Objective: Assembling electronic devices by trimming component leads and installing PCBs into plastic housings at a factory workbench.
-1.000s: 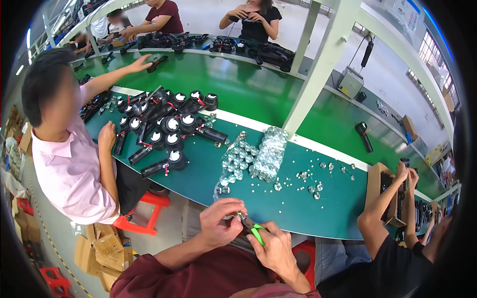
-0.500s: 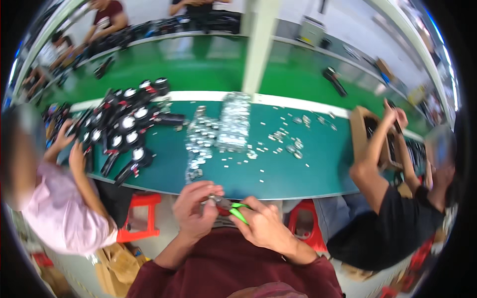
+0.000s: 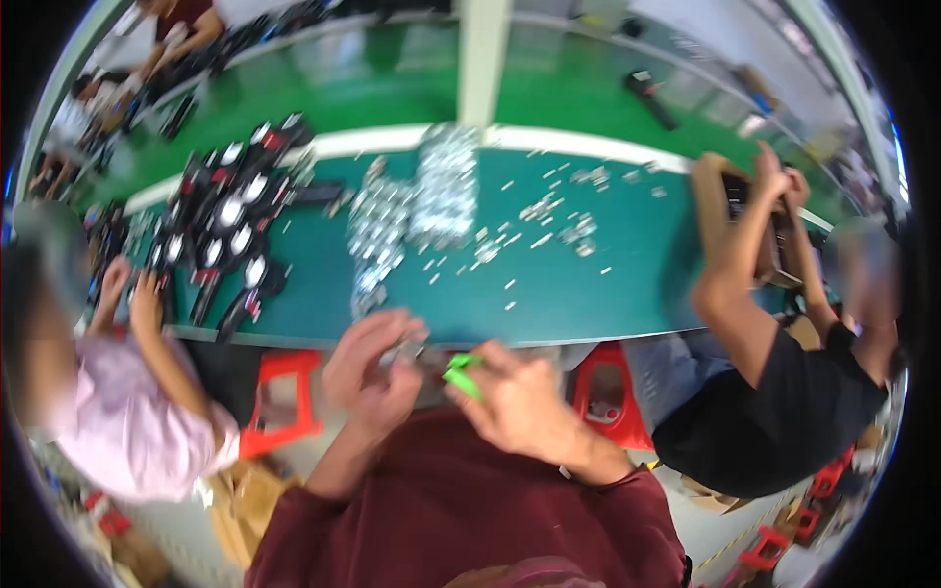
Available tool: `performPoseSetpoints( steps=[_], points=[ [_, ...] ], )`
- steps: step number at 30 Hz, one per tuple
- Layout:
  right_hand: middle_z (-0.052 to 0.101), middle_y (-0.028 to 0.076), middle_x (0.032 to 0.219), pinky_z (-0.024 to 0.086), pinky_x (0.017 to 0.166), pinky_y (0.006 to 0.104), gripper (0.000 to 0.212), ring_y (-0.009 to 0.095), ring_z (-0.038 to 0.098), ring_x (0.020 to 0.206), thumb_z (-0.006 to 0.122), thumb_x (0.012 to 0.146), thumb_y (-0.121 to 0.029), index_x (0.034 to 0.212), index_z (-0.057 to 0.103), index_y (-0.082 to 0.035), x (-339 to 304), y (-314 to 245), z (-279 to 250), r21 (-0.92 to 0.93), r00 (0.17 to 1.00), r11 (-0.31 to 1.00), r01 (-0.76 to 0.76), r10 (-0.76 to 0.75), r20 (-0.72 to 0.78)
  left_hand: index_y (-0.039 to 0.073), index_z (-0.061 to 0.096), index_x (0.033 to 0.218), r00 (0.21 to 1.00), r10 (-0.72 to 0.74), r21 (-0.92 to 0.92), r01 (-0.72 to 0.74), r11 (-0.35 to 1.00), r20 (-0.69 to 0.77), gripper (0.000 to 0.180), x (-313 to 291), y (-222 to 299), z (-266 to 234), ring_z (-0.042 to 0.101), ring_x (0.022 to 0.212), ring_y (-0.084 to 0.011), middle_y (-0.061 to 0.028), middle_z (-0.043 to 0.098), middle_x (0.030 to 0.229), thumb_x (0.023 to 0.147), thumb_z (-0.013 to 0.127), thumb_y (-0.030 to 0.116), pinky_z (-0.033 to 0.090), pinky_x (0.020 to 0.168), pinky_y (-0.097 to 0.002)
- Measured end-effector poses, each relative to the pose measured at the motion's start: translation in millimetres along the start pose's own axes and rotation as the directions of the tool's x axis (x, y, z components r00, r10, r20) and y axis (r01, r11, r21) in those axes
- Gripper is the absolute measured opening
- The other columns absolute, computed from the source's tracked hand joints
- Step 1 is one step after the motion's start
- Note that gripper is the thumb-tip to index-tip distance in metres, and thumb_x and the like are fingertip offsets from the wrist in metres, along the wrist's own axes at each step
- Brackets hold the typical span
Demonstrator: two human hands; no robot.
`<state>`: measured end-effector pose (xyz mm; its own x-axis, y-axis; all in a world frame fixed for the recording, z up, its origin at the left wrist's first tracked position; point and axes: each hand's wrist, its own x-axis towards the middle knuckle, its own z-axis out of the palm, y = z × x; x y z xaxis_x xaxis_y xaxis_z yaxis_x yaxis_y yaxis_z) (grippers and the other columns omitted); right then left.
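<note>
Just off the table's near edge, my left hand (image 3: 377,372) pinches a small metallic part (image 3: 407,350) between thumb and fingers; blur hides its exact shape. To the right of it, my right hand (image 3: 524,397) is wrapped round the green handles of a pair of pliers (image 3: 463,375). The pliers' jaws are smeared and hard to make out. Beyond my left hand lies a spread of silvery parts (image 3: 380,220), beside a taller block of similar shiny parts (image 3: 446,186). Small pale pieces (image 3: 537,208) are scattered over the green tabletop.
Black handheld devices with round pale faces (image 3: 230,211) are heaped at the left. A person in pink (image 3: 137,412) sits there. On the right, a person in black (image 3: 774,421) reaches over a cardboard box (image 3: 713,211). A pale post (image 3: 482,69) rises behind the table. Red stools (image 3: 279,402) flank me.
My view has tilted, so the table sits higher in the picture. The pliers have drawn away from the part in my left hand. The person at left no longer visibly holds a black device.
</note>
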<state>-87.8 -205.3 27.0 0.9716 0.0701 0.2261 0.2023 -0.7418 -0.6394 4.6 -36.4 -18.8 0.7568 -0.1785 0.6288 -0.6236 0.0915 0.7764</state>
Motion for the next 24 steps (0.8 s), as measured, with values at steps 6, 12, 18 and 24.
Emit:
performPoseSetpoints(
  steps=[6,12,18,24],
  points=[
    [0.065,0.012,0.089,0.052,0.055,0.042,0.016,0.032,0.066,0.062,0.074,0.085,-0.014,0.09,0.071,0.001,6.6,0.0,-5.9,0.019,0.999,1.0,0.001,0.0,-0.048,-0.007,0.067,0.11,1.0,-0.018,-0.132,0.021,0.991,0.022,0.037,11.8,1.4,5.3,0.073,0.088,-0.0234,-0.0225,0.065,0.114,0.075,0.058,-0.015,0.062,0.077,-0.0316],
    [0.064,0.012,0.09,0.051,0.054,0.0412,0.014,0.03,0.065,0.062,0.075,0.084,-0.011,0.086,0.069,0.001,10.1,-6.6,-1.0,0.03,1.0,1.0,0.001,-0.001,-0.005,-0.006,0.067,0.11,0.998,0.047,-0.038,-0.049,0.998,-0.042,0.037,5.9,-0.4,-1.3,0.074,0.082,-0.0223,-0.0211,0.067,0.109,0.074,0.059,-0.014,0.063,0.069,-0.0282],
    [0.064,0.012,0.091,0.05,0.053,0.0401,0.015,0.029,0.065,0.061,0.075,0.084,-0.01,0.083,0.068,0.003,8.4,-8.2,2.1,0.031,1.0,0.999,0.008,-0.008,-0.026,-0.005,0.067,0.11,0.999,0.05,-0.082,-0.05,0.995,-0.001,0.037,7.4,-0.7,-4.9,0.074,0.081,-0.0226,-0.0208,0.067,0.109,0.075,0.059,-0.013,0.063,0.069,-0.0282],
    [0.065,0.012,0.094,0.051,0.054,0.039,0.015,0.029,0.066,0.063,0.075,0.084,-0.01,0.082,0.068,0.003,8.8,-9.1,-0.7,0.021,1.0,0.999,-0.025,0.026,-0.015,-0.004,0.068,0.11,0.999,-0.031,-0.214,0.028,0.977,-0.012,0.034,5.9,0.8,-1.2,0.074,0.088,-0.0268,-0.0234,0.065,0.115,0.079,0.058,-0.011,0.063,0.07,-0.0292]
  ],
)
